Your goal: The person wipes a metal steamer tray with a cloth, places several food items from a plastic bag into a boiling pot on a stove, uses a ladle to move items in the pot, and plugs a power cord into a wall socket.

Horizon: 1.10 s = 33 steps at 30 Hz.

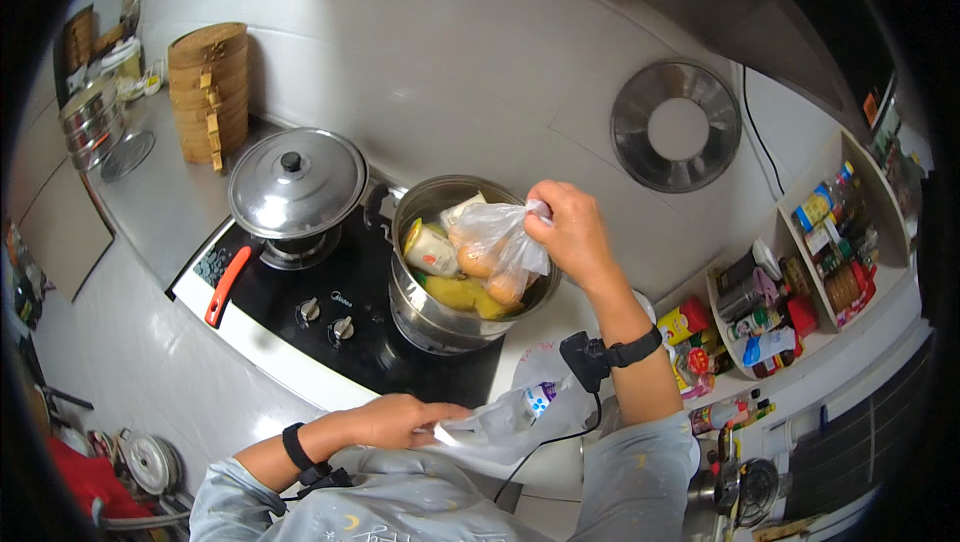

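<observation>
My right hand (570, 231) grips the gathered neck of a clear plastic bag (487, 231) over a steel pot (469, 328). Round orange-brown items (480, 260), perhaps eggs or fruit, show through the thin plastic. Inside the pot lie a white cup-shaped container (430, 248) with a yellow rim, another pale container (461, 210) and yellow items (461, 294) I cannot identify. Lower down, my left hand (397, 422) pinches the edge of a white plastic bag (487, 429). A small package (540, 398) with blue and purple print shows at that bag's mouth.
The pot stands on a black glass Midea gas hob (375, 332). A lidded pan (298, 182) with an orange handle (229, 287) sits on the left burner. Stacked bamboo steamers (208, 96) stand behind left. Shelves (814, 272) of bottles and packets are right. A cable (551, 440) trails from my right wristband.
</observation>
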Available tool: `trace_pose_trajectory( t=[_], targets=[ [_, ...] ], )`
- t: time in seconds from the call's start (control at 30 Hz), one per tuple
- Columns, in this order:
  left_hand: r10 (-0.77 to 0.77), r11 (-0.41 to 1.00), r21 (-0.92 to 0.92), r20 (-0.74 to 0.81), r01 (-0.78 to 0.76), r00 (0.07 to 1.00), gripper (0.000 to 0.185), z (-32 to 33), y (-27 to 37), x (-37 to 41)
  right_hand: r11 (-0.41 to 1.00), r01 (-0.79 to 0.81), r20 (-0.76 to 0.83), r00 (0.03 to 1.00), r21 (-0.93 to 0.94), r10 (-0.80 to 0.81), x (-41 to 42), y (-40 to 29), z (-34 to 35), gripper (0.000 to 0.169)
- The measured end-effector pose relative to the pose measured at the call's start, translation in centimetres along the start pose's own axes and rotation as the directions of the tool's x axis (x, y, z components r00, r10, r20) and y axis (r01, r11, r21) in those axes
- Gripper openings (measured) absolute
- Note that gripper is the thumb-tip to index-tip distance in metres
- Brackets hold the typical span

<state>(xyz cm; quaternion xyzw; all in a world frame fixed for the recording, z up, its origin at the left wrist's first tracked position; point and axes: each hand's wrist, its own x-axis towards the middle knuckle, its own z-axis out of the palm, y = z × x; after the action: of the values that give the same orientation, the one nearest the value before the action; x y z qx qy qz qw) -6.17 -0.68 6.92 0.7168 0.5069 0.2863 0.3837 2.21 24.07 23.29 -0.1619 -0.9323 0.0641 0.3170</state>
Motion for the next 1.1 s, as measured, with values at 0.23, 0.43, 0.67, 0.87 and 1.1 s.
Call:
trace_pose_trajectory(
  t=[0.23,0.43,0.67,0.87,1.1],
  targets=[
    [0.259,0.932,0.347,-0.435,-0.105,0.862,0.017,-6.2,2.5,0.5,0.999,0.042,-0.010,0.999,0.011,-0.042,0.0,0.3,-0.3,0.014],
    [0.378,0.783,0.621,-0.447,-0.022,0.811,0.016,-9.6,2.8,6.1,0.997,0.076,-0.002,0.997,0.001,-0.076,0.6,-0.3,-1.2,0.014],
    [0.315,0.670,0.718,-0.507,0.190,0.802,0.012,-10.9,1.9,8.6,0.995,0.101,0.013,0.995,-0.008,-0.101,1.2,-1.3,-1.5,0.015],
    [0.328,0.642,0.742,-0.495,0.195,0.804,0.023,-11.3,3.9,7.8,0.994,0.112,0.022,0.994,-0.021,-0.111,1.2,-0.4,-1.3,0.016],
    [0.334,0.727,0.665,-0.563,0.175,0.756,0.027,-10.1,5.3,6.3,0.994,0.112,-0.011,0.994,0.000,-0.112,0.5,0.4,-1.2,0.015]
  ],
)
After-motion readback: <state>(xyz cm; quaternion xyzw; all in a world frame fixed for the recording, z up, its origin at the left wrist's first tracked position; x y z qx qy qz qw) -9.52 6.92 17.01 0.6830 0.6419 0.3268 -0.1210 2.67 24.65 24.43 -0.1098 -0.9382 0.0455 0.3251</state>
